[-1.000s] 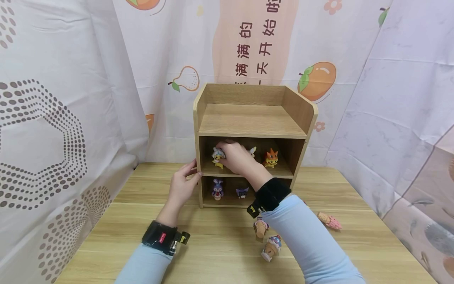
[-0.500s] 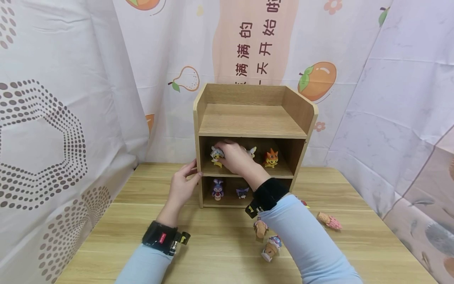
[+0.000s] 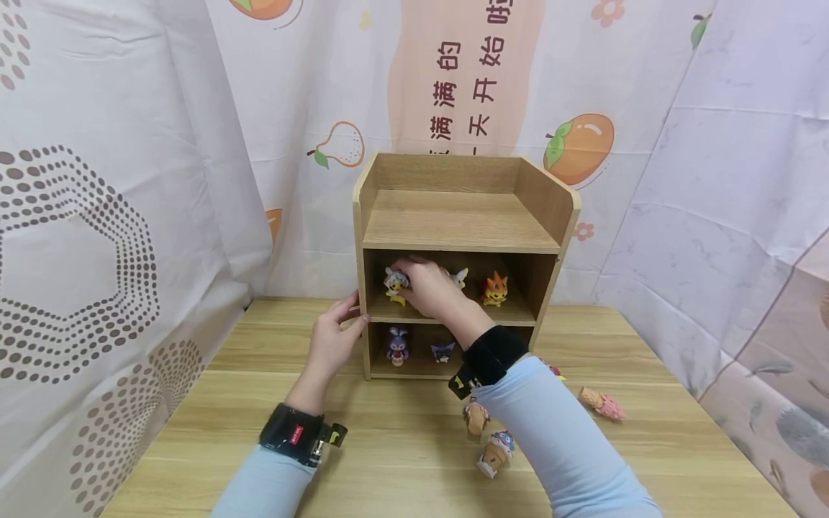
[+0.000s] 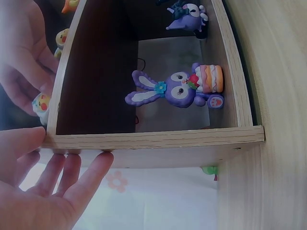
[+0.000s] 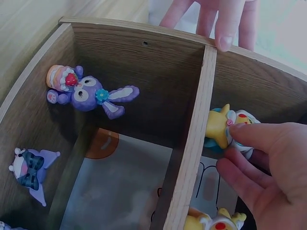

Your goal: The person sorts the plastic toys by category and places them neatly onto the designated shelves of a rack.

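Observation:
A wooden shelf unit [image 3: 460,248] stands on the table. My right hand [image 3: 435,288] reaches into its middle compartment, where thumb and fingers pinch a yellow figurine in a pale hood [image 5: 220,125] near the left wall. The figurine [image 3: 395,285] is partly covered by the fingers. My left hand [image 3: 333,337] rests against the unit's left side panel. In the left wrist view, the left hand [image 4: 53,184] has its thumb at the front edge and its fairly straight fingers touching the outer face. Beside the right hand are a white-eared figurine [image 3: 460,277], partly hidden, and an orange-hooded figurine [image 3: 495,288].
The lower compartment holds a purple rabbit figurine [image 3: 397,347] and a purple figurine with a dark bow [image 3: 442,351]. Ice-cream-cone figurines lie on the table: one brown and pink [image 3: 476,416], one with a blue top [image 3: 496,453], one pink [image 3: 602,403]. Curtains hang behind.
My right hand has shifted the hooded figurine slightly left in the middle compartment, and the right forearm has moved a little left. The left hand stays in place.

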`<state>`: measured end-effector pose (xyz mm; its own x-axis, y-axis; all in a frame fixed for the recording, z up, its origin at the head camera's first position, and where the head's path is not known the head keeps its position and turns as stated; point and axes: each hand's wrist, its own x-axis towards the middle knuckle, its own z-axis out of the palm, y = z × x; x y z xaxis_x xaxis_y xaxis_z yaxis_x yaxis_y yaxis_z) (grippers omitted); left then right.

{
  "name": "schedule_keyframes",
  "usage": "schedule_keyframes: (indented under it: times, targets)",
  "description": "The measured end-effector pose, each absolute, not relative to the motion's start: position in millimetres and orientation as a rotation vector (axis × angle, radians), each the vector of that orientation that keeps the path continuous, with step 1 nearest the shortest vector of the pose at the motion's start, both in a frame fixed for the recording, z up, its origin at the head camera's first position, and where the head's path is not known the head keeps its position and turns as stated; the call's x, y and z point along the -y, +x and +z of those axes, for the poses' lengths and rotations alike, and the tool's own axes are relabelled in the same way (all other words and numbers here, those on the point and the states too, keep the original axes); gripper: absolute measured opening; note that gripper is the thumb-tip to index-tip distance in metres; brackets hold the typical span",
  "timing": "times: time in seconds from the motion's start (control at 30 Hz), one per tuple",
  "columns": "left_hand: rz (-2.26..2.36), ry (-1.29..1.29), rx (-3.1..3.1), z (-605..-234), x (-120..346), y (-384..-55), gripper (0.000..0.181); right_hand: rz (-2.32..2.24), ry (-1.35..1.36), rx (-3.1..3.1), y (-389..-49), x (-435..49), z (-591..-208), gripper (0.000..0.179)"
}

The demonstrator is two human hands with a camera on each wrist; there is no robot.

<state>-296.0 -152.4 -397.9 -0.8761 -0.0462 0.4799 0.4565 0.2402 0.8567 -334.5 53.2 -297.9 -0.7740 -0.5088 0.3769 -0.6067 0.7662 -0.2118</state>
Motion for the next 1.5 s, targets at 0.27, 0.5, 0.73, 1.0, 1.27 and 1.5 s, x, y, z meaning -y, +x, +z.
schedule_keyframes:
  times: [0.27,0.5,0.73,1.0,1.27,1.5]
  targets:
    - [-1.678,-0.393,2.099,-399,152,-297,0.052,0.571,0.866,2.627,-328,-61,-295,0.047]
    - [-1.680,-0.381,2.100,-398,150,-296,0.053,0.628,0.966,2.500,-314,-73,-296,0.047]
    - [-1.699,-0.387,2.094,-398,151,-296,0.052,0.693,1.009,2.424,-296,-89,-297,0.046]
    - [-1.719,-0.374,2.095,-397,150,-296,0.051,0.757,1.080,2.371,-275,-113,-292,0.035]
    - [-1.708,-0.363,2.125,-371,143,-271,0.051,0.855,1.086,2.371,-261,-145,-294,0.035]
    - [-1.703,-0.376,2.129,-362,142,-262,0.049,0.929,1.003,2.403,-252,-174,-300,0.033]
